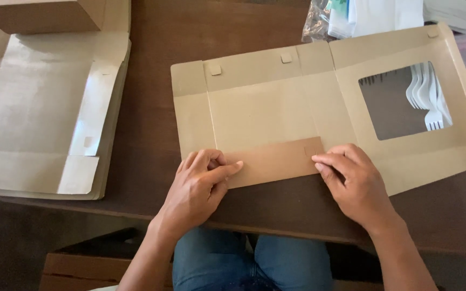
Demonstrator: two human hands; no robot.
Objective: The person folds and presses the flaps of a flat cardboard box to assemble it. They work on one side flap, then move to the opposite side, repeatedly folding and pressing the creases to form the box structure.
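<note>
Flat cardboard box blank (276, 108) lies unfolded on bench (152, 108), window panel at right. Looks light, thin, stiff along panels, bends easily at creases; best held at flap edges. Near flap (276, 160) folded up over panel. Left hand (200, 188) half curled, thumb pressing flap's left end. Right hand (351, 183) flattish, fingertips pinning flap's right end. White forks (427, 99) show through window. Stack of flat blanks (44, 113) well apart, left.

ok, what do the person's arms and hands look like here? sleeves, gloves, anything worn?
Both bare: the left hand and right hand have no gloves, rings or watch showing, and both forearms are uncovered as far as the frame shows. No sleeves in view. Blue jeans show below.
</note>
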